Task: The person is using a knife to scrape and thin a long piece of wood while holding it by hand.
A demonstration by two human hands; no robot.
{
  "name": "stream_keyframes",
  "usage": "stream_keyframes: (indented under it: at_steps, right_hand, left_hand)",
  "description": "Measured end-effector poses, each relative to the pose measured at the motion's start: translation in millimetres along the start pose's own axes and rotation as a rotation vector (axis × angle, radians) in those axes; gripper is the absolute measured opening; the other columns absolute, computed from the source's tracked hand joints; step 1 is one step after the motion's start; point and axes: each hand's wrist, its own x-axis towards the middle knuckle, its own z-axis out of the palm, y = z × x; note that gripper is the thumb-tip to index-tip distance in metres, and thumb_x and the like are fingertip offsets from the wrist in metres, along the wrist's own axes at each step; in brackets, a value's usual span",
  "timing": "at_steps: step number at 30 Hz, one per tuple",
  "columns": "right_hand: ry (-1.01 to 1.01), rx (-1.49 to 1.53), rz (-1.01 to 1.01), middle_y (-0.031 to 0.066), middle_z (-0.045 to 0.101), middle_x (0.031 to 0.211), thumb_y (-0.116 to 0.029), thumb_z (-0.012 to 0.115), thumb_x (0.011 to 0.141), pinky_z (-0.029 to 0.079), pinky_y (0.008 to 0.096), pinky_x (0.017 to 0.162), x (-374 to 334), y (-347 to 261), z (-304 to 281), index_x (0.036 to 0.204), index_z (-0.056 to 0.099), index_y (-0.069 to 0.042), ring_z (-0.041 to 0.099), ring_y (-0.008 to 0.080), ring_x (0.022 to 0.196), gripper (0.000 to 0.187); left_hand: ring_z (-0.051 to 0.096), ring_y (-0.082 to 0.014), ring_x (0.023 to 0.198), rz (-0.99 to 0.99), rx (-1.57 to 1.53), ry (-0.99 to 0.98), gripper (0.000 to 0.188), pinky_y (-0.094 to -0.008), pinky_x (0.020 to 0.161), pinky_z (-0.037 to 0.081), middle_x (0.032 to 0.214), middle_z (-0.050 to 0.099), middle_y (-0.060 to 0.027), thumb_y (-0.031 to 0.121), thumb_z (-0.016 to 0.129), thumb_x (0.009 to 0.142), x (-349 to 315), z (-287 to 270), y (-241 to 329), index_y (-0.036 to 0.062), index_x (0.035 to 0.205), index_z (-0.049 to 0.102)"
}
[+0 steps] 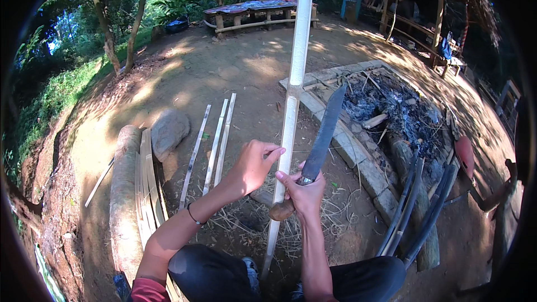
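A long split bamboo piece, pale and hollowed on its inner face, stands nearly upright before me, with a node partway along. My left hand has its thumb and fingers closed at the bamboo's left edge, below the node. In my right hand is a machete, gripped by its wooden handle. The dark, broad blade tilts up and to the right, beside the bamboo. My right thumb rests against the bamboo's face. Its lower end runs down between my knees.
Several split bamboo strips lie on the dirt to the left, near a log and a grey rock. A block-edged fire pit holds ash and charred wood at right. Dark bamboo poles lean there. Behind stands a low table.
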Motion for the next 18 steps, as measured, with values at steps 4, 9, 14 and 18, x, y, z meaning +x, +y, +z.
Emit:
stream_keyframes:
  at_steps: [4,9,14,18]
  right_hand:
    - [0.019,0.012,-0.024,0.0023,0.062,0.063,-0.005,0.089,0.073,0.04,0.0228,0.039,0,11,0,0.103,0.05,-0.001,0.055,0.0079,0.045,0.05]
    - [0.048,0.02,-0.01,0.0017,0.061,0.063,-0.004,0.089,0.073,0.04,0.0227,0.039,4,18,-4,0.103,0.05,-0.001,0.054,0.0076,0.045,0.05]
    - [0.064,0.011,-0.011,0.0007,0.06,0.064,-0.002,0.088,0.074,0.04,0.0227,0.039,8,22,-5,0.105,0.05,-0.001,0.054,0.0075,0.046,0.049]
    - [0.104,-0.038,-0.027,0.0008,0.06,0.063,-0.003,0.089,0.073,0.041,0.0231,0.04,16,26,-12,0.104,0.05,-0.001,0.054,0.0078,0.045,0.049]
  left_hand:
    - [0.07,-0.0236,0.068,0.206,0.045,0.151,0.024,-0.0358,0.066,0.052,0.077,0.07,-0.02,0.017,0.062,0.096,-1,16,-20,-0.0016,0.107,0.073]
    - [0.068,-0.0299,0.068,0.127,0.139,0.021,0.021,-0.0388,0.064,0.051,0.076,0.069,-0.0201,0.013,0.06,0.096,-1,20,-19,-0.0014,0.103,0.073]
    - [0.066,-0.0323,0.065,0.23,0.084,0.046,0.017,-0.0396,0.062,0.05,0.073,0.065,-0.0203,0.009,0.059,0.094,-1,20,-37,-0.0025,0.097,0.071]
    - [0.066,-0.0337,0.063,0.285,0.05,0.187,0.016,-0.0414,0.061,0.05,0.07,0.064,-0.0183,0.01,0.061,0.092,-3,18,-36,-0.0038,0.09,0.069]
